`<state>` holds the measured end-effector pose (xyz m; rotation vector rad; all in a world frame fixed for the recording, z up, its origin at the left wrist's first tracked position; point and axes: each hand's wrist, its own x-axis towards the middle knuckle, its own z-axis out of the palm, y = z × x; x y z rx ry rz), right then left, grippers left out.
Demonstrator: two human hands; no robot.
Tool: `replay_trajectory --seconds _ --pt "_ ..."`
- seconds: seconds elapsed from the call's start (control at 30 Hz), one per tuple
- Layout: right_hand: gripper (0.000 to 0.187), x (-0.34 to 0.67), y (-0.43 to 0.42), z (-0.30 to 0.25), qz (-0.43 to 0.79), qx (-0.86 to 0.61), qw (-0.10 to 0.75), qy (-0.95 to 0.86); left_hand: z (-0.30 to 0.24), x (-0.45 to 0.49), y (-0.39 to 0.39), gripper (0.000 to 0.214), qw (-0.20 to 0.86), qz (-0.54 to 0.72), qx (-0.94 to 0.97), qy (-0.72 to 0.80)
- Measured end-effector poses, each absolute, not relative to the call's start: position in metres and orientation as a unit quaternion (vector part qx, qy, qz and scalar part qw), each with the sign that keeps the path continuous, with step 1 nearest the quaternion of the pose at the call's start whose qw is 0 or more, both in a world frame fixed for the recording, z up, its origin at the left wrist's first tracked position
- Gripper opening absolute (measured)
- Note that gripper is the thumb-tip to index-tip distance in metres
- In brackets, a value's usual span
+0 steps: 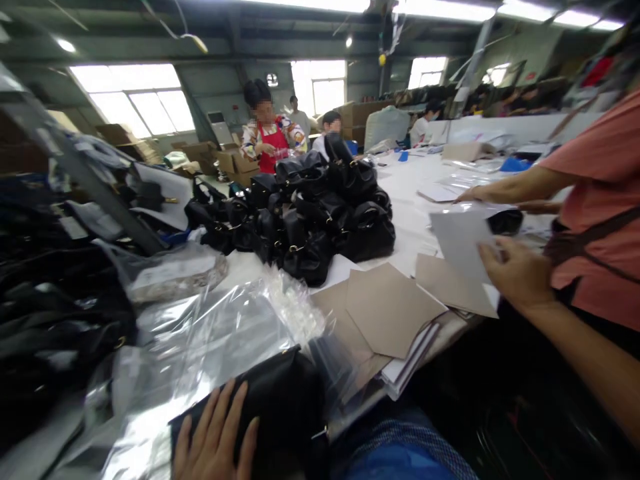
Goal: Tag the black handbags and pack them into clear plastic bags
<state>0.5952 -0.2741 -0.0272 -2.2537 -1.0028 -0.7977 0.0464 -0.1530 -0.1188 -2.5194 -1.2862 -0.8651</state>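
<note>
My left hand (pixel 215 433) lies with its fingers stretched out on a black bag (pixel 285 393) at the table's front edge. Clear plastic bags (pixel 215 327) spread out behind and beside that bag. Out to the right, my right hand (pixel 523 270) is closed on the edge of a grey sheet of card (pixel 463 240), lifted and tilted above the table. Beneath and left of it, brown-grey cardboard sheets (pixel 395 307) lie in a loose stack, with white sheets under some of them. A brown sheet (pixel 453 283) lies just below the held one.
A heap of black handbags (pixel 320 213) stands mid-table. Dark bags (pixel 55 313) pile up at left beside a slanted metal post (pixel 85 160). A co-worker in an orange shirt (pixel 600 200) reaches over the white table (pixel 410 193) at right. Another in a red apron (pixel 273 143) stands behind the heap.
</note>
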Motion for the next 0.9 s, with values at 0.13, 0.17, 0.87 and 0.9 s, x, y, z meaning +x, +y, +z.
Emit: replay_trajectory --seconds 0.13,0.17,0.87,0.9 --pt "0.042 0.499 -0.247 0.014 -0.056 -0.698 0.610 -0.371 -0.102 0.046 -0.161 0.055 0.060 -0.235 -0.856 -0.457" --pt "0.037 0.475 -0.241 0.017 0.033 -0.663 0.647 -0.376 -0.099 0.046 -0.161 0.054 0.048 -0.228 -0.856 -0.462" --pt "0.042 0.219 -0.277 -0.075 0.809 -0.422 0.337 -0.233 -0.075 0.024 -0.154 0.057 -0.107 -0.265 -0.859 -0.424" --pt "0.043 0.223 -0.279 -0.070 0.810 -0.414 0.271 -0.314 -0.077 0.025 -0.154 0.059 -0.077 -0.231 -0.876 -0.417"
